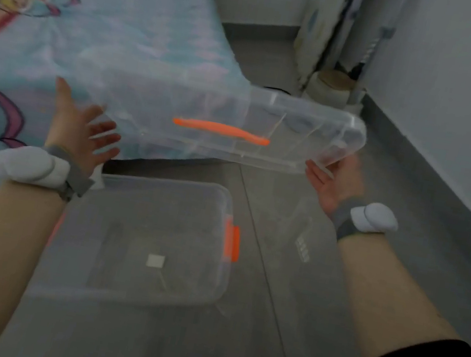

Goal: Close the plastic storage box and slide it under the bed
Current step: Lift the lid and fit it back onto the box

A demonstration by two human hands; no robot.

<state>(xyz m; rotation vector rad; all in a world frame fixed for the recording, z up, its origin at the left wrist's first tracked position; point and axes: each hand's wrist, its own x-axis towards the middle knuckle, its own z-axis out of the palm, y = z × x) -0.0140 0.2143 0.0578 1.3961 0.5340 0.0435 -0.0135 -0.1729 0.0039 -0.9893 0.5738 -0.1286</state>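
Note:
A clear plastic lid (299, 133) with an orange handle (220, 130) hangs in the air in front of the bed (110, 40). My right hand (329, 180) grips the lid's right near corner. Beside the lid's left end, my left hand (82, 129) is spread with fingers apart; whether it touches the lid is unclear. Below, the clear storage box (129, 291) stands open on the grey floor, an orange latch (231, 240) on its right side. The box looks empty apart from a small white label.
The bed with a light blue printed cover fills the upper left; a dark gap shows under its edge (167, 164). A white wall (460, 108) runs along the right. Folded items and a pale container (332, 85) stand in the far corner. Grey tile floor (318, 287) surrounds the box.

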